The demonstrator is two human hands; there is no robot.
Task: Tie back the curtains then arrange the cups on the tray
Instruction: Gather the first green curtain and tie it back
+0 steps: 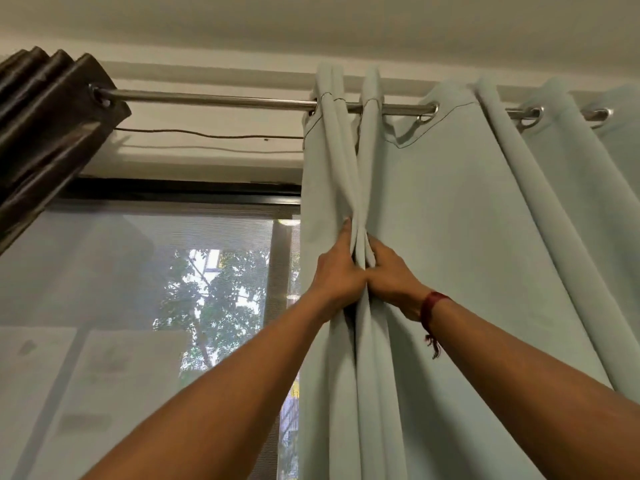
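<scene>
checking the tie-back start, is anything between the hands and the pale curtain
Nothing visible. The left hand and right hand both grip the gathered folds of the pale curtain directly; the brown curtain hangs well apart on the rod.

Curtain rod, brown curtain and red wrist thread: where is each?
Curtain rod [214, 98], head view, bare middle stretch.
Brown curtain [52, 116], head view, gathered top folds.
Red wrist thread [432, 305], head view, band on wrist.

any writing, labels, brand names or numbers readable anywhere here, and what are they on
No text can be read in this view.
Pale sheets behind the window mesh: grey marks only, too blurred to read.
Pale green curtain, brown curtain, rod, red wrist thread: plain, no print or label showing.
</scene>
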